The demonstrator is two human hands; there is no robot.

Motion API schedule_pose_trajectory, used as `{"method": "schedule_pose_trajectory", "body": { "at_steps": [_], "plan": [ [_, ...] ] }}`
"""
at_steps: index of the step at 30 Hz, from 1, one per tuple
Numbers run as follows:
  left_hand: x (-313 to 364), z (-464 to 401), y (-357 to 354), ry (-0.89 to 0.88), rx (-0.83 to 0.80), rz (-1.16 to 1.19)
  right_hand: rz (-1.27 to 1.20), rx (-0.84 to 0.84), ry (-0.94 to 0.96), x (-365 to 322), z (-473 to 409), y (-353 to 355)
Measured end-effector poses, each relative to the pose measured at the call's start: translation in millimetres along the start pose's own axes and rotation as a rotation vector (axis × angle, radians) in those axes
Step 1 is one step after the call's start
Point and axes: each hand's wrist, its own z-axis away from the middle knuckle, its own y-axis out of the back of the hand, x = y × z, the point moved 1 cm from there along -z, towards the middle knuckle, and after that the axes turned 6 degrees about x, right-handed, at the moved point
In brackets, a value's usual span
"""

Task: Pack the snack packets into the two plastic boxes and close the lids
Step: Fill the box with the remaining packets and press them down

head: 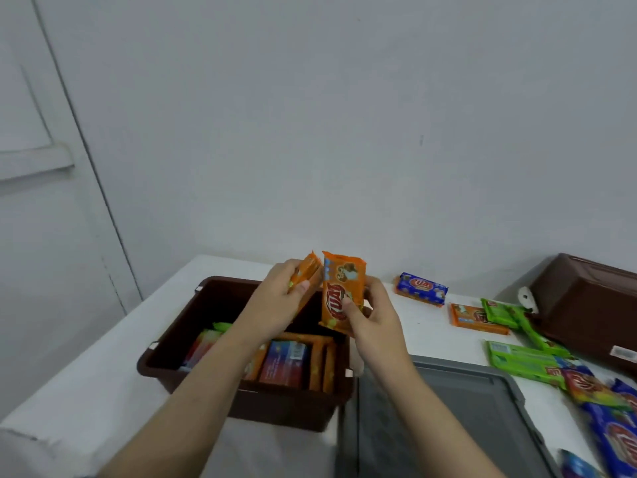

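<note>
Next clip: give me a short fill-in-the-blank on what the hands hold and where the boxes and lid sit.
1. Each hand, left hand and right hand, holds an ____ snack packet.
2. The packets are held above the open ____ plastic box.
3. The grey lid lies flat to the ____ of that box.
4. The second brown box stands at the far ____ of the table.

Missing words: orange; brown; right; right
</note>
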Motion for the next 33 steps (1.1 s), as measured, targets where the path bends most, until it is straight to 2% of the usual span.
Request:
{"method": "schedule_pose_trajectory", "body": {
  "at_steps": [3, 5, 8, 10, 12, 13, 14, 16, 25, 30, 33],
  "plan": [
    [-30, -8, 14, -0.036, -0.019, -0.074, 0.224, -0.01, 0.024, 6, -8, -26],
    [-53, -20, 26, -0.065, -0.04, -0.255, 0.421, -0.04, 0.082, 9, -17, -39],
    [-81, -36, 40, -0.049, -0.246, -0.562, 0.694, -0.131, 0.115, 14, -31, -52],
    [-95, -37, 42, -0.008, -0.446, -0.701, 1.012, -0.31, 0.083, 20, -37, -63],
    [-108, -31, 39, 0.097, -0.609, -0.701, 1.325, -0.564, 0.05, 30, -36, -76],
    [-113, -28, 38, 0.158, -0.657, -0.673, 1.371, -0.66, -0.005, 35, -33, -83],
    [-116, -27, 36, 0.192, -0.683, -0.654, 1.364, -0.715, -0.076, 41, -31, -87],
    [-118, -27, 35, 0.214, -0.706, -0.642, 1.324, -0.724, -0.133, 48, -31, -91],
    [-120, -23, 37, 0.211, -0.687, -0.567, 1.26, -0.65, -0.147, 57, -36, -90],
    [-121, -23, 40, 0.229, -0.686, -0.502, 1.308, -0.626, -0.101, 61, -35, -90],
    [-119, -23, 40, 0.249, -0.673, -0.461, 1.391, -0.621, 0.006, 59, -35, -92]
  ]
}}
